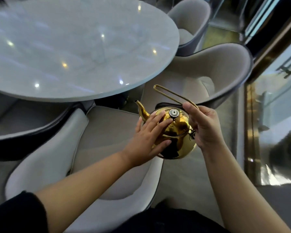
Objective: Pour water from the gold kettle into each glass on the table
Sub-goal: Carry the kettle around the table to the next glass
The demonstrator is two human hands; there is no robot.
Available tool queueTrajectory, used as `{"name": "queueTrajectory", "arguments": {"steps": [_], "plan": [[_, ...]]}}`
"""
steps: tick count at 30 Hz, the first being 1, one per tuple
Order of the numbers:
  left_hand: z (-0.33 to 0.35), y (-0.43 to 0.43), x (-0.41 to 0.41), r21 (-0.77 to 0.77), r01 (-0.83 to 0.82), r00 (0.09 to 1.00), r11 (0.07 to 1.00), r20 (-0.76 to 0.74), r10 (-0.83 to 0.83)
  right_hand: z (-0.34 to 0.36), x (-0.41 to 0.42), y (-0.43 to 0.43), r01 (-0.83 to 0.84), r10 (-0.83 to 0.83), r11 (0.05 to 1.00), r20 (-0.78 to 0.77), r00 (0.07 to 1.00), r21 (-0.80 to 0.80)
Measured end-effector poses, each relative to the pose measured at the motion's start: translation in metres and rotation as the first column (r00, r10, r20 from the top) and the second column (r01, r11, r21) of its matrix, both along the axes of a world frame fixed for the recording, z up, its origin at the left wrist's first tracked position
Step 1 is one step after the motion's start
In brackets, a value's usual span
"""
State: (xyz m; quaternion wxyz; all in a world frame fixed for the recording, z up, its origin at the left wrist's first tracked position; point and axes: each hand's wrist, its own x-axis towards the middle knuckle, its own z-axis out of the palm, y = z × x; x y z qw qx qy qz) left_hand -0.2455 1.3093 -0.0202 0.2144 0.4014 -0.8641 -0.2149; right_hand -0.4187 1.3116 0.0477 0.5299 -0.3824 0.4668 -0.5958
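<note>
The gold kettle (176,137) hangs in the air above the chairs, off the near right edge of the round marble table (71,52). Its spout points up and left toward the table. My right hand (203,125) grips the thin gold wire handle, which sticks up and left. My left hand (151,137) lies flat against the kettle's lid and left side, fingers straight, near the jewelled lid knob (173,113). No glass shows on the visible part of the table.
Grey upholstered chairs surround the table: one below my arms (84,148), one behind the kettle (208,78), one at the back (190,26), one on the left (23,125). Glass and gold-trimmed panels (265,101) stand at the right.
</note>
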Motion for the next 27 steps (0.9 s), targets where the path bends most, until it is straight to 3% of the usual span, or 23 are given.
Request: {"name": "queueTrajectory", "arguments": {"steps": [9,19,27], "plan": [[-0.012,-0.051,-0.015,-0.043,-0.266,0.962,0.963,-0.076,0.262,-0.009,-0.012,-0.096,-0.292,0.292,0.956,0.002,0.956,0.011],[-0.02,-0.113,-0.094,0.021,-0.629,0.763,0.777,-0.174,0.622,-0.003,-0.053,-0.206,-0.587,0.587,0.81,-0.02,0.809,0.004],[-0.016,-0.152,-0.116,0.083,-0.674,0.73,0.734,-0.075,0.679,-0.003,-0.066,-0.268,-0.66,0.661,0.751,-0.039,0.75,0.033]]}}
